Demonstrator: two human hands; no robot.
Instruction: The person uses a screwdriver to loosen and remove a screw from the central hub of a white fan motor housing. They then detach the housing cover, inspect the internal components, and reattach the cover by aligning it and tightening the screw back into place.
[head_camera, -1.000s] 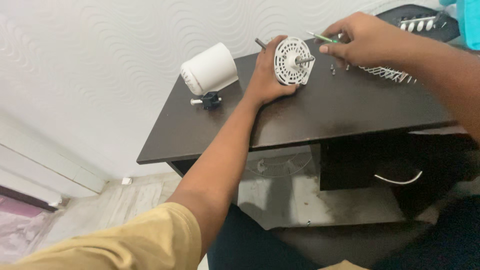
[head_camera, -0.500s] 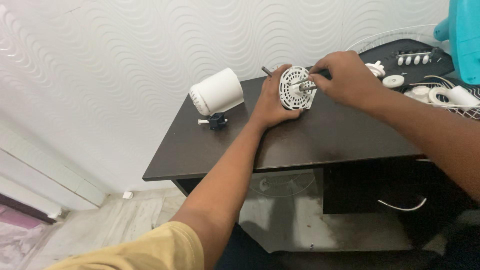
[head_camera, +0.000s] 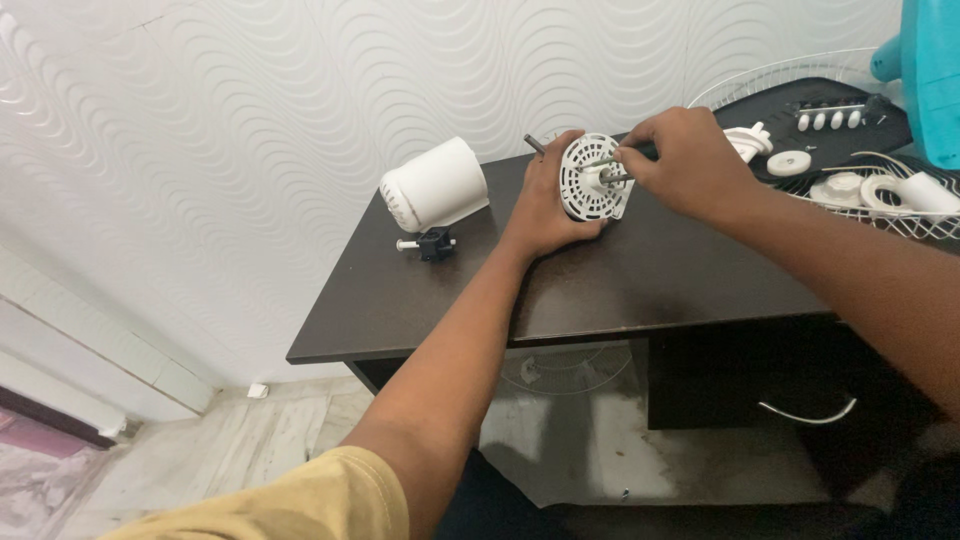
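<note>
left hand (head_camera: 545, 205) hiding motor body behind vented white disc (head_camera: 590, 178), right hand (head_camera: 680, 165) fingers covering tool

A white cylindrical cover (head_camera: 435, 185) lies beside a small black part (head_camera: 434, 244)

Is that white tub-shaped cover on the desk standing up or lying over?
Lying on its side: the white cover rests on its curved wall on the desk.

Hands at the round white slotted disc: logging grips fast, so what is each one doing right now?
Left hand: closed, grip around the round white slotted plastic disc, held on edge on the dark table.
Right hand: closed, pinching a thin tool at the disc's centre.
</note>
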